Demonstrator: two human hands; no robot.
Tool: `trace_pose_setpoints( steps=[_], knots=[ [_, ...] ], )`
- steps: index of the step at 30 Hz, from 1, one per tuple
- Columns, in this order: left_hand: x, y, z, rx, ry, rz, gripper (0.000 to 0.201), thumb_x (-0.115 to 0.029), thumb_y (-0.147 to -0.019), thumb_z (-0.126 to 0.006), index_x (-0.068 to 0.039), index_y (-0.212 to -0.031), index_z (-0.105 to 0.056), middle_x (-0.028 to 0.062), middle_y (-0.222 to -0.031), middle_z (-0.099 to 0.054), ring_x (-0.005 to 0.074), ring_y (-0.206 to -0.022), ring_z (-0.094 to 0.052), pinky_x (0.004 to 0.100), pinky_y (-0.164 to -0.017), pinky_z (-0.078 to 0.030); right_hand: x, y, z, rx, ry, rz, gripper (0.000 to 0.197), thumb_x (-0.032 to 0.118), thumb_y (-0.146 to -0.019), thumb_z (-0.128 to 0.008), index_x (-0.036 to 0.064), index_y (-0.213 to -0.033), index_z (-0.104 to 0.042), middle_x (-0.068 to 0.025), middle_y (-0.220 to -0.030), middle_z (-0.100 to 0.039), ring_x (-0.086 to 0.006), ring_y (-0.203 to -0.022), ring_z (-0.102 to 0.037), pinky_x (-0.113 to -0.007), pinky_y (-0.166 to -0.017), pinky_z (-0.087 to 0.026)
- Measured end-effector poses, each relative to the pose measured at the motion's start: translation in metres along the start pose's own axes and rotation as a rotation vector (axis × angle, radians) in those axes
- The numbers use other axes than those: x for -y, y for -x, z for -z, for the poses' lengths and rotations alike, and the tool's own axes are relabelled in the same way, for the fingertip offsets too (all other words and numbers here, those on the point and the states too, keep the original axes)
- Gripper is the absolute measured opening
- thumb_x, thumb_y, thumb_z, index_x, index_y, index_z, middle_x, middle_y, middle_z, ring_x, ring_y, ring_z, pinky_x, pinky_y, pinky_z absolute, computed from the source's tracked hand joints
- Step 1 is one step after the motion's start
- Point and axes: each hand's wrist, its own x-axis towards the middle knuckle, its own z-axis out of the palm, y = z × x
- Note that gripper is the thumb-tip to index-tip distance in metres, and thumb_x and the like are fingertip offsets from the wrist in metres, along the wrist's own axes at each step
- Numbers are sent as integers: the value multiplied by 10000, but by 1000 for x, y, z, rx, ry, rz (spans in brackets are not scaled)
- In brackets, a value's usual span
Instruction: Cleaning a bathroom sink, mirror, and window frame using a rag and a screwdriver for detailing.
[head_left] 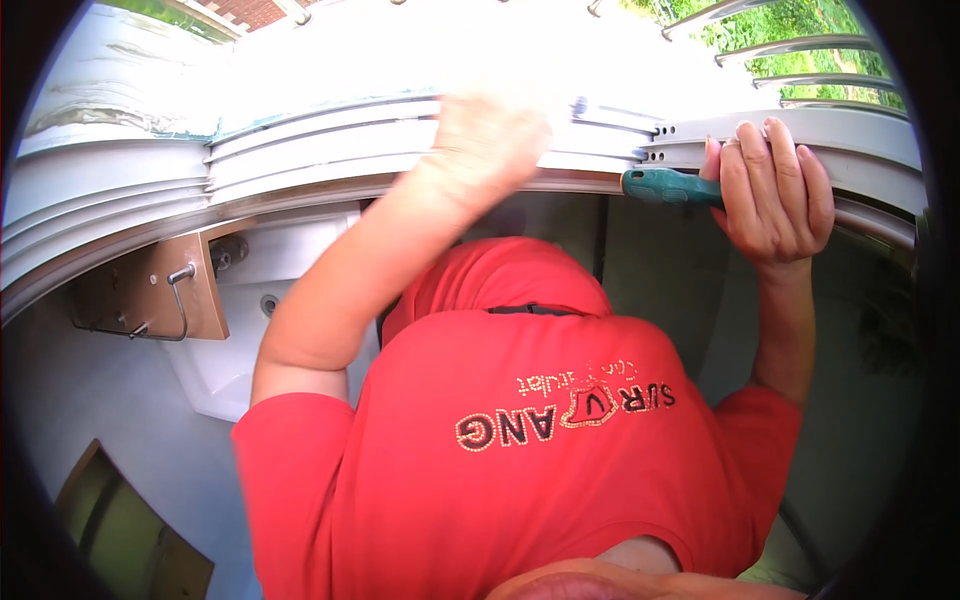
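My left hand [490, 142] is over the white window track [320, 150], blurred and washed out by bright light. Its fingers do not show clearly, nor does anything they may hold. A small dark spot [580, 106] shows on the frame just right of it. My right hand [775, 195] rests at the right part of the window frame [860, 150], fingers pointing up over its edge. Held in that hand is a tool with a teal handle [668, 186], lying sideways along the sill with the handle end pointing left. The tool's other end is hidden behind my palm.
Metal bars [800, 47] stand outside the window, with greenery beyond. Below the sill at left are a white basin [225, 385] and a brown panel [165, 285] with a metal rail. A brown-framed green panel [130, 530] is at lower left.
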Motion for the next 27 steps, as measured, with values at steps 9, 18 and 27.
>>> trace_pose_setpoints(
  steps=[9,18,27],
  knots=[
    [120,54,55,-223,451,557,199,-213,-845,-518,-52,-933,-596,97,-829,-636,204,-751,-635,317,-629,-516,2,4,0,-43,-17,-41,188,190,-817,-545,162,-632,-524,31,-720,-622,-110,-784,-621,-271,-863,-403],
    [134,46,132,-787,1291,622,210,-129,-876,-464,13,-1017,-526,87,-922,-607,183,-828,-613,305,-703,-509,1,7,-4,-69,-26,-45,192,192,-818,-548,156,-630,-525,35,-712,-619,-111,-782,-624,-266,-847,-412],
    [56,26,89,-367,1092,394,160,-115,-887,-557,-12,-1002,-598,53,-923,-623,98,-810,-555,245,-758,-430,-1,0,1,-34,3,21,143,213,-774,-605,160,-642,-596,38,-715,-649,-114,-784,-644,-237,-816,-409]
  ],
)
